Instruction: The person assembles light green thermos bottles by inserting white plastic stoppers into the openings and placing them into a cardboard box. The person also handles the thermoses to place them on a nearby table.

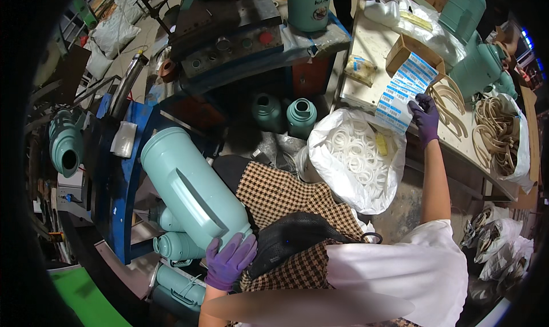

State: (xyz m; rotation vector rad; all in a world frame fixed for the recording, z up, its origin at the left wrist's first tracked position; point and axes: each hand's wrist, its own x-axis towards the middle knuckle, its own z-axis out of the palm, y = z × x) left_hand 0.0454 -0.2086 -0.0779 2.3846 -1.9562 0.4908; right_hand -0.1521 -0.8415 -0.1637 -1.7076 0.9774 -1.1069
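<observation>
Left hand (230,262) cupped on base of pale green flask body (191,190), long axis running up-left from it. Right hand (424,118) far off, pinching label sheet (402,92) at table (369,52) edge.

Light was uneven: bright on the white bag (357,155) and the bench (372,52) right of it, dim left of the bag around the blue stand (117,172). Black fisheye vignette ringed the frame; edges bent near it. A smeared blur crossed below the bag.
</observation>
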